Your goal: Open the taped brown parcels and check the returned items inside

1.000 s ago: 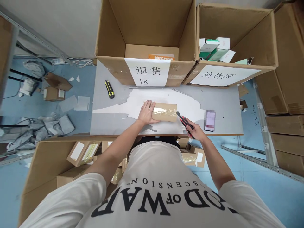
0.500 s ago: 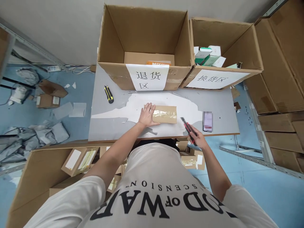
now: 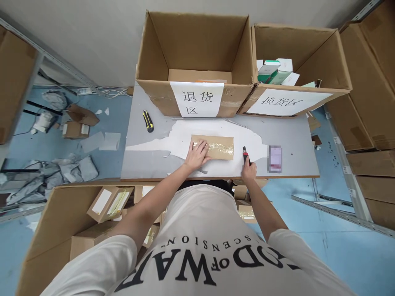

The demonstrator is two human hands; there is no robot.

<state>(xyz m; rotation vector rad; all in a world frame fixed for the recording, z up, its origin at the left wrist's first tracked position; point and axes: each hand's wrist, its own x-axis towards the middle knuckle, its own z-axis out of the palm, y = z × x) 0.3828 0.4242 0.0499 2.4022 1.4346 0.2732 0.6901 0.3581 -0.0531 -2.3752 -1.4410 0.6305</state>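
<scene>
A small cardboard box [image 3: 224, 144] wrapped in shiny clear tape lies on a white sheet [image 3: 243, 135] on the table. My left hand [image 3: 197, 155] holds the box at its left part, with the fingers over the top and the thumb near the close edge. To the right of the box, a little apart from it, my right hand [image 3: 249, 169] is closed around a red and black box cutter [image 3: 245, 155]. Its tip points away from me, and the palm hides most of the handle.
A yellow and black box cutter [image 3: 148, 121] lies at the table's left. A phone [image 3: 275, 159] rests at the right. Two large open cartons stand behind: one labelled carton [image 3: 148, 91] and another carton [image 3: 342, 86] holding white-green boxes. Below the table edge, a big carton [image 3: 46, 230] holds parcels.
My left hand has slid further onto the box and its fingers have drawn together. My right hand has turned the cutter more upright, pointing away from me. The whole view has shifted slightly.
</scene>
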